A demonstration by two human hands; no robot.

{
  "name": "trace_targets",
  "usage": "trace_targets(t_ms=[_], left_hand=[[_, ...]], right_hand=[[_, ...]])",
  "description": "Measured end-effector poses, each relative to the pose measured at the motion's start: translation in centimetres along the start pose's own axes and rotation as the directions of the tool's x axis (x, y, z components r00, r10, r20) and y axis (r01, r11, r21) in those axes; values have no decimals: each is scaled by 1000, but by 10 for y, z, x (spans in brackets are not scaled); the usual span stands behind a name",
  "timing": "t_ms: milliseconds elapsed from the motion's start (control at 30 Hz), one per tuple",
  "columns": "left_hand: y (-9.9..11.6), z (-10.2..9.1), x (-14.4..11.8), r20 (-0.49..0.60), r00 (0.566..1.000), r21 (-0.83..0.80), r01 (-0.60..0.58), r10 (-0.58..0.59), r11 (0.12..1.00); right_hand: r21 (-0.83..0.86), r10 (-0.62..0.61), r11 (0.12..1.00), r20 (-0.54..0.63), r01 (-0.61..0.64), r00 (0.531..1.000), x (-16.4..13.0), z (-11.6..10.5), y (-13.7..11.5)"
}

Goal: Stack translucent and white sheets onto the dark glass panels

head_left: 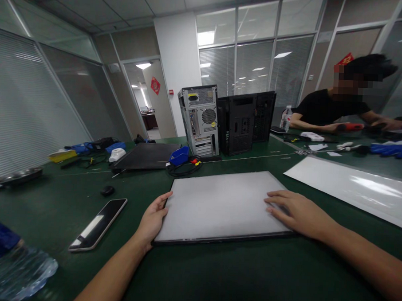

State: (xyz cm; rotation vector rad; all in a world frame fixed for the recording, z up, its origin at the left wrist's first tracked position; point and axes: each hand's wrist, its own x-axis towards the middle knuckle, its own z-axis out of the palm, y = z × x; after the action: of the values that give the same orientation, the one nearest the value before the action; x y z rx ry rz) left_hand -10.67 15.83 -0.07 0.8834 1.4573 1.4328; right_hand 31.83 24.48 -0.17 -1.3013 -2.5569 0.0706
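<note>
A white rectangular panel with a thin dark frame lies in front of me on the green table. It looks like the backlight panel of a screen. My left hand grips its left edge, with the thumb at the rim and some fingers hidden beneath or beside it. Across the right edge rests my right hand, fingers stretched out and apart on the white surface. To the right lies a larger glossy white sheet, apart from my right hand.
A phone and a water bottle are on the left. Behind the panel stand a computer case, black case parts, a dark flat panel and a blue bin. A co-worker sits at far right.
</note>
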Motion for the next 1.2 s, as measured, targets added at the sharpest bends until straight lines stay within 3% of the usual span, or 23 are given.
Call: trace_targets(t_ms=[167,267,400,533,667,900,1100,1200], left_hand=[[2,2,0,-5,1000,3,12,-12,1000],[2,2,1,-8,1000,-13,17,-17,1000],[-1,1,1,4,1000,-19,14,-14,1000],[-2,-1,2,11,1000,-15,21,-21,1000],[-3,-2,3,14,1000,-11,10,-10,1000],[-2,-2,3,8,1000,-10,-4,4,1000],[-3,-2,4,6,1000,-14,4,-4,1000],[-5,-3,5,10,1000,-23,4,-3,1000]], right_hand=[[18,-18,1000,16,17,1000,2,0,-1],[-24,68,997,-97,-70,993,4,-5,15],[-168,280,927,-290,-337,915,-2,-12,77],[-215,543,778,-245,-591,803,-21,-10,147],[-191,609,755,-154,-628,778,-30,-3,173],[-213,550,787,-184,-579,815,-21,-3,141],[-194,538,792,-227,-579,812,-11,-17,85],[-53,394,908,-228,-415,891,-6,-22,51]])
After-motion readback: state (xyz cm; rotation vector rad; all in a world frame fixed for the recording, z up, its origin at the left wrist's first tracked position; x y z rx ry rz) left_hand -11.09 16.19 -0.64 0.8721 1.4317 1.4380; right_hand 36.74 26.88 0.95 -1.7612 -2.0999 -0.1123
